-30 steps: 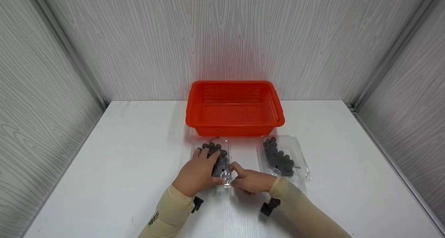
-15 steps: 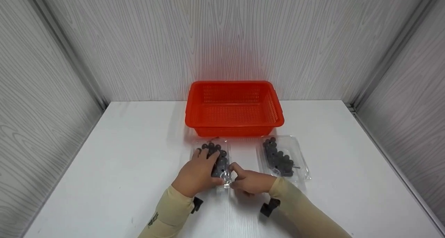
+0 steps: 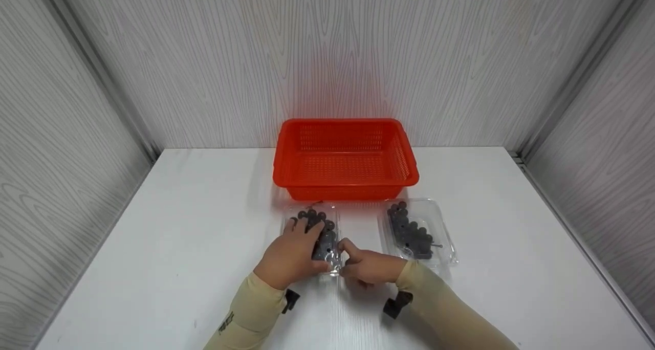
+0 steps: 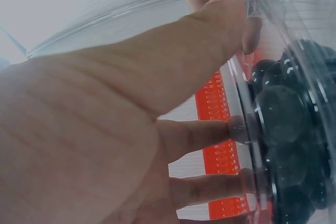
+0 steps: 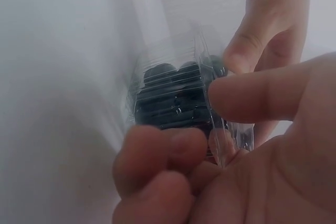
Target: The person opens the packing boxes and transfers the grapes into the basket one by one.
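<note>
A clear plastic clamshell box (image 3: 331, 210) holding dark grapes (image 3: 321, 216) lies on the table in front of the red basket. Spread over its lid, my left hand (image 3: 287, 258) rests with straight fingers; its thumb touches near the close right corner. In the left wrist view those fingers (image 4: 207, 132) reach across the clear lid beside the grapes. My right hand (image 3: 373, 266), fingers curled, pinches the box's right rim between thumb and forefinger. The right wrist view has the thumb (image 5: 252, 95) against the rim, with grapes (image 5: 170, 90) behind the plastic. Part of the box is hidden under my left hand.
A red perforated basket (image 3: 346, 192) stands behind the boxes, with nothing visible inside. To the right lies a second clear box (image 3: 441, 230) with dark grapes (image 3: 417, 242). Grey wood-grain panels (image 3: 337, 48) wall the white table (image 3: 204, 212) at the back and sides.
</note>
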A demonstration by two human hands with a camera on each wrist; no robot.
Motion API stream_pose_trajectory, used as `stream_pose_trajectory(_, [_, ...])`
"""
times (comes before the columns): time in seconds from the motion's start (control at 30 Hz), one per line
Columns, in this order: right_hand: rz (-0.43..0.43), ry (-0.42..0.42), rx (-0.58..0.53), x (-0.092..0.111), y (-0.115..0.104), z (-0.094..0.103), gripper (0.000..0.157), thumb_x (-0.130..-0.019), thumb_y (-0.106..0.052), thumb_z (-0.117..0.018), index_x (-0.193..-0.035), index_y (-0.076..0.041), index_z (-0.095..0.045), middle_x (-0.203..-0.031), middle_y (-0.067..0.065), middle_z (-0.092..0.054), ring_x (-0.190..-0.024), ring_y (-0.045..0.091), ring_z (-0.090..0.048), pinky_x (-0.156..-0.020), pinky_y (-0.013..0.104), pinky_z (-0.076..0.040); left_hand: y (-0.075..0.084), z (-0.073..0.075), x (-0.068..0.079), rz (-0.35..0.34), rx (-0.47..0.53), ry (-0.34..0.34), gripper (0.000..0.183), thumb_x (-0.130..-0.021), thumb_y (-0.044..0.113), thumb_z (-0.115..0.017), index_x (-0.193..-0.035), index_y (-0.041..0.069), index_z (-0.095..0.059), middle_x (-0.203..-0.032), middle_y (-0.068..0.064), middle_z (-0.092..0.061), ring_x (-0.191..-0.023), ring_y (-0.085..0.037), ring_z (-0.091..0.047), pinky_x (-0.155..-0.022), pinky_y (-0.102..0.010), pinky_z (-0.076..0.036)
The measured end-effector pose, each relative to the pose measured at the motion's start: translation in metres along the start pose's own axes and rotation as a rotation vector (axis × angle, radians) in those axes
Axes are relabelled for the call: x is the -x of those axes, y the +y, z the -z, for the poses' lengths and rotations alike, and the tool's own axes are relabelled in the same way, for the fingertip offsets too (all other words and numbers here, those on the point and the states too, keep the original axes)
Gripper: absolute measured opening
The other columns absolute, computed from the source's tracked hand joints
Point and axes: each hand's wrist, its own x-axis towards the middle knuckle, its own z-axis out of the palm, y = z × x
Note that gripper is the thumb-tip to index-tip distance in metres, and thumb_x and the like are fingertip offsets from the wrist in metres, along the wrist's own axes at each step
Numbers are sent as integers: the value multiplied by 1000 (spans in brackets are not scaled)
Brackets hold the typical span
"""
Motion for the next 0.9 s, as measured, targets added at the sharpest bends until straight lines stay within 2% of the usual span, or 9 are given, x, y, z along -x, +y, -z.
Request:
stream_pose_trajectory(0.37, [34,11,23,-1,-4,-2,28,-100,-9,-48,-122,-15,-31,-58,4,-50,-47,15,-45,-47,30,-40,1,-1,-1,4,-9,-1,86,-82,43,-87,-151,6,-51,-151,-29,-46,-139,-52,-42,-104,-57,-50])
stream_pose_trajectory(0.67, [28,15,54,0,-4,-3,30,-100,-11,-47,-124,-13,-31,-57,4,-51,-46,17,-46,-48,31,-40,3,1,1,3,-4,-6,86,-82,39,-88,-151,3,-51,-150,-31,-46,-139,-55,-40,-105,-57,-49])
stream_pose_trajectory(0.9, [36,10,15,-1,-4,-6,28,-100,-6,-45,-123,-11,-29,-58,4,-50,-47,16,-46,-45,31,-39,3,-1,0,9,-2,-7,86,-82,38,-88,-152,4,-50,-151,-31,-45,-141,-55,-39,-104,-57,-50])
